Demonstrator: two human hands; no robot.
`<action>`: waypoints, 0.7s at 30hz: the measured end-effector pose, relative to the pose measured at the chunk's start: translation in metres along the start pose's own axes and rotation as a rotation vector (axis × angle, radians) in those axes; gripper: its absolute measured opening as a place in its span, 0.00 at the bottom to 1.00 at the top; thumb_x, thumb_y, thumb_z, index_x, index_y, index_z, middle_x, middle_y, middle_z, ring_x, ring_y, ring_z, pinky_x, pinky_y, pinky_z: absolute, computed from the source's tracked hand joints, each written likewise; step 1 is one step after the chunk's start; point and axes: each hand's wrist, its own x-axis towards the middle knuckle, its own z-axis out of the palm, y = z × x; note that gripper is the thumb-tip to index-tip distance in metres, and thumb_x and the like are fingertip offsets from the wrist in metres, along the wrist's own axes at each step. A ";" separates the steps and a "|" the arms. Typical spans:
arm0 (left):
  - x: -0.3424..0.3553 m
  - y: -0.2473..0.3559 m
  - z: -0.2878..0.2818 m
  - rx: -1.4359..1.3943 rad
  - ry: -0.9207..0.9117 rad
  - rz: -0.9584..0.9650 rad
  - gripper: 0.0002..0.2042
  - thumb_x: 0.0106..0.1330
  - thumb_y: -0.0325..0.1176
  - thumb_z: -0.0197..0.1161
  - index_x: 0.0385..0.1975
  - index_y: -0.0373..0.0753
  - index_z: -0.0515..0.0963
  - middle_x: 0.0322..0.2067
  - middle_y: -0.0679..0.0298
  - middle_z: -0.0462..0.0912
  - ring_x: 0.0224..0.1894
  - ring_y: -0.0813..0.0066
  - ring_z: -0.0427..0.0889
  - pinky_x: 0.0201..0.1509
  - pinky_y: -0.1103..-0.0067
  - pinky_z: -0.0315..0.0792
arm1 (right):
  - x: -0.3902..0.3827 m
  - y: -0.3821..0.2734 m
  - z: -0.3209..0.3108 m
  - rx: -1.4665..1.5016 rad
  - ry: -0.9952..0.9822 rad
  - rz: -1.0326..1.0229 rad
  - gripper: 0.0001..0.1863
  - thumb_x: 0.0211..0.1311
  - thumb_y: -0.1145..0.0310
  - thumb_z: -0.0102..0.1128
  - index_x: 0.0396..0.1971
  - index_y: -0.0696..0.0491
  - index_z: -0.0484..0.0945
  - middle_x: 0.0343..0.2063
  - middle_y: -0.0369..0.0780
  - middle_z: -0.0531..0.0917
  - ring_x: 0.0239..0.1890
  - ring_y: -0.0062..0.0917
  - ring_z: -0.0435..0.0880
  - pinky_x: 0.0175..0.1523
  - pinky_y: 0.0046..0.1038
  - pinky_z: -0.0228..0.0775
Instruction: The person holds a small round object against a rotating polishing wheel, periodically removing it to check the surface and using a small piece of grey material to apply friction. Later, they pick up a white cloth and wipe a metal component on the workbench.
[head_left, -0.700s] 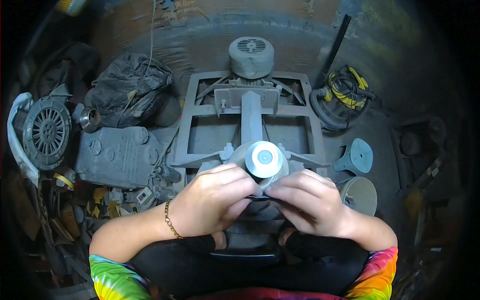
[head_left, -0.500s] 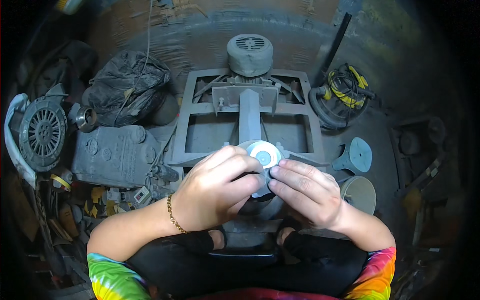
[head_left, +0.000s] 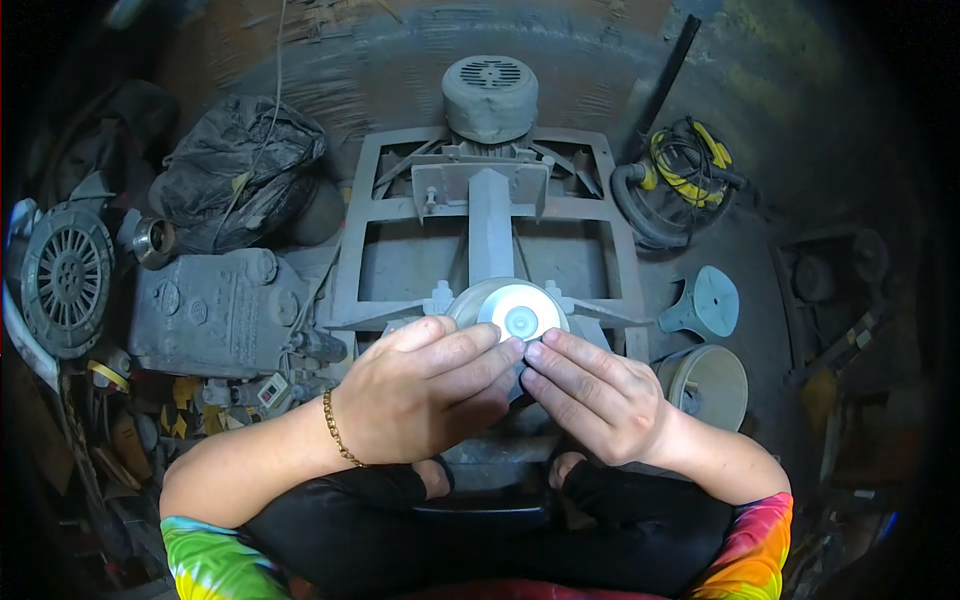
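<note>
My left hand (head_left: 425, 388) and my right hand (head_left: 597, 396) meet at the front of a dusty machine. Their fingertips are drawn together at the near edge of a round white disc (head_left: 543, 311) with a pale blue centre. Both hands are closed, fingers pressed against each other. Whatever sits between them, if anything, is hidden behind the fingers. Beneath the disc shows part of a wider grey round plate (head_left: 463, 306). From there a pale grey bar or belt cover (head_left: 490, 230) runs back toward a motor (head_left: 491, 105).
The machine's grey metal frame (head_left: 350, 262) spreads beyond my hands. To the left are a grey metal casing (head_left: 215, 312), a round vented machine (head_left: 68, 280) and a black bag (head_left: 240, 165). At right stand a light blue stool (head_left: 712, 300), a pale bucket (head_left: 722, 385) and a yellow-black vacuum cleaner (head_left: 680, 190).
My left thumb and fingers have come down and closed up beside the right fingertips. The right hand has shifted slightly left. More of the grey plate shows around the disc, and the view has shifted a little.
</note>
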 end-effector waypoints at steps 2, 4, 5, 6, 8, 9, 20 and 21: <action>0.000 -0.001 0.001 0.015 0.011 0.013 0.10 0.52 0.33 0.64 0.34 0.41 0.84 0.52 0.66 0.81 0.52 0.70 0.78 0.44 0.74 0.74 | 0.000 0.000 0.000 -0.005 0.001 0.000 0.14 0.52 0.75 0.62 0.39 0.60 0.85 0.46 0.46 0.85 0.53 0.36 0.84 0.52 0.30 0.82; 0.000 -0.003 0.000 0.040 0.017 0.058 0.10 0.52 0.33 0.64 0.34 0.41 0.84 0.53 0.67 0.81 0.52 0.70 0.79 0.44 0.74 0.73 | 0.001 -0.001 0.000 -0.008 0.006 -0.005 0.14 0.51 0.75 0.62 0.39 0.60 0.85 0.46 0.46 0.85 0.53 0.36 0.85 0.52 0.30 0.83; 0.000 -0.003 0.000 0.064 0.022 0.104 0.10 0.53 0.34 0.64 0.34 0.41 0.84 0.53 0.67 0.81 0.52 0.71 0.79 0.43 0.74 0.73 | 0.002 -0.001 0.000 -0.025 0.008 -0.011 0.13 0.51 0.75 0.61 0.38 0.60 0.85 0.45 0.46 0.86 0.52 0.36 0.85 0.51 0.30 0.83; 0.001 -0.003 0.000 0.063 0.023 0.104 0.10 0.53 0.34 0.64 0.34 0.41 0.84 0.53 0.67 0.81 0.52 0.71 0.79 0.43 0.74 0.73 | 0.002 0.000 0.000 -0.043 0.009 -0.015 0.13 0.51 0.76 0.61 0.38 0.60 0.85 0.44 0.46 0.86 0.51 0.36 0.85 0.50 0.30 0.83; 0.004 0.000 0.000 0.030 0.034 0.063 0.10 0.51 0.29 0.65 0.34 0.40 0.83 0.49 0.67 0.83 0.48 0.68 0.81 0.44 0.73 0.74 | 0.003 0.003 -0.004 -0.016 0.001 -0.013 0.13 0.51 0.75 0.62 0.38 0.60 0.85 0.43 0.46 0.86 0.50 0.37 0.86 0.49 0.31 0.83; 0.007 -0.002 0.000 0.035 0.032 0.061 0.10 0.51 0.29 0.65 0.34 0.40 0.83 0.49 0.67 0.83 0.48 0.68 0.81 0.44 0.73 0.74 | 0.005 0.005 -0.005 0.016 0.000 -0.014 0.13 0.51 0.75 0.64 0.39 0.60 0.84 0.42 0.47 0.86 0.48 0.37 0.86 0.49 0.32 0.82; 0.047 -0.029 -0.006 -1.243 0.156 -0.719 0.08 0.66 0.25 0.67 0.41 0.33 0.79 0.39 0.65 0.84 0.40 0.84 0.81 0.48 0.83 0.75 | 0.055 0.047 -0.015 0.971 -0.039 0.988 0.14 0.60 0.68 0.70 0.41 0.63 0.83 0.29 0.38 0.86 0.33 0.13 0.81 0.40 0.20 0.74; 0.048 -0.031 -0.006 -1.348 0.114 -0.775 0.09 0.65 0.26 0.68 0.42 0.33 0.79 0.40 0.64 0.85 0.40 0.83 0.82 0.48 0.84 0.76 | 0.055 0.049 -0.013 0.969 -0.040 0.987 0.14 0.60 0.68 0.70 0.41 0.63 0.83 0.29 0.38 0.86 0.33 0.13 0.81 0.40 0.20 0.74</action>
